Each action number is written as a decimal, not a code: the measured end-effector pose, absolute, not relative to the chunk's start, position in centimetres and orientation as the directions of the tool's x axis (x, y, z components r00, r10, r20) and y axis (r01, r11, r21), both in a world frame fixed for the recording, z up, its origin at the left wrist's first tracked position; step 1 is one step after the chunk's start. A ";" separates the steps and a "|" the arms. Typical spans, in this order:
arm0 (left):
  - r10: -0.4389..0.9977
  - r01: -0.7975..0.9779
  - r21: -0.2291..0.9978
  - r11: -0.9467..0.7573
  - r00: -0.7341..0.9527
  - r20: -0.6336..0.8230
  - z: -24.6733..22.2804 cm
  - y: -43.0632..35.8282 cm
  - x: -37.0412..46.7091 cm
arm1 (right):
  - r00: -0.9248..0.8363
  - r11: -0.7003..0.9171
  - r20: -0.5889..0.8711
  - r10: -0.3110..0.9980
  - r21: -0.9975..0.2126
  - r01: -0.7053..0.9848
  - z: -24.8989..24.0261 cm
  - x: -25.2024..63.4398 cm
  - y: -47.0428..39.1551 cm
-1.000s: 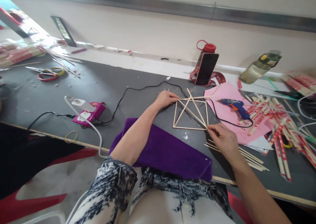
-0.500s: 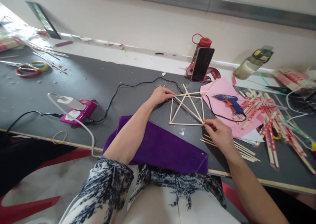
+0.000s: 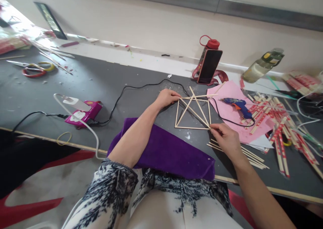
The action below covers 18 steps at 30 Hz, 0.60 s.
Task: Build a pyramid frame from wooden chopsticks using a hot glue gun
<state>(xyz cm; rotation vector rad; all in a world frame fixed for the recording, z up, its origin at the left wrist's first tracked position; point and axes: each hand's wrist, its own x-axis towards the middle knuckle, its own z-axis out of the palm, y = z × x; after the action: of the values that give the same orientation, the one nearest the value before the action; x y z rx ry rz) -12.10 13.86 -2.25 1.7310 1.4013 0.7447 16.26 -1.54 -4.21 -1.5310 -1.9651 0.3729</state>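
Note:
A frame of thin wooden chopsticks (image 3: 193, 128) stands on the grey table, with a square base and slanting sticks that cross near its far side. My left hand (image 3: 169, 98) pinches the frame's far left corner between thumb and fingertips. At the near right corner, my right hand (image 3: 225, 138) pinches the end of a slanting stick where it meets the base. Several loose chopsticks (image 3: 252, 156) lie just beneath and beside my right hand. A purple cloth (image 3: 166, 150) is spread under my left forearm, along the table's front edge.
A blue glue gun (image 3: 237, 105) rests on pink paper (image 3: 228, 91) at the right, near wrapped chopsticks (image 3: 281, 128). Behind stand a phone (image 3: 210, 66) and a green bottle (image 3: 262, 66). At the left are a magenta power strip (image 3: 84, 114), cables and scissors (image 3: 35, 69).
The whole view has shifted slightly, so everything appears a little further right. Both hands keep their hold on the same corners of the frame.

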 end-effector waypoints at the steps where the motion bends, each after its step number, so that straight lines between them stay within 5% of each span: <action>1: 0.975 0.524 0.847 -0.095 0.221 -0.027 -2.2 13.8 -12.1 | -0.150 0.299 0.297 0.943 -0.559 0.773 -4.2 16.2 -1.6; 18: 0.971 0.586 0.797 -0.144 0.237 0.001 -2.1 13.6 -12.0 | -0.204 0.338 0.314 0.927 -0.467 0.817 -3.8 16.2 -1.6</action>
<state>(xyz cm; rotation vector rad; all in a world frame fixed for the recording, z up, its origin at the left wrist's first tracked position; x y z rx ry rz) -12.03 13.62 -2.06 1.8246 1.4323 0.7127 16.23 -1.62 -3.77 -1.5220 -2.0660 0.2669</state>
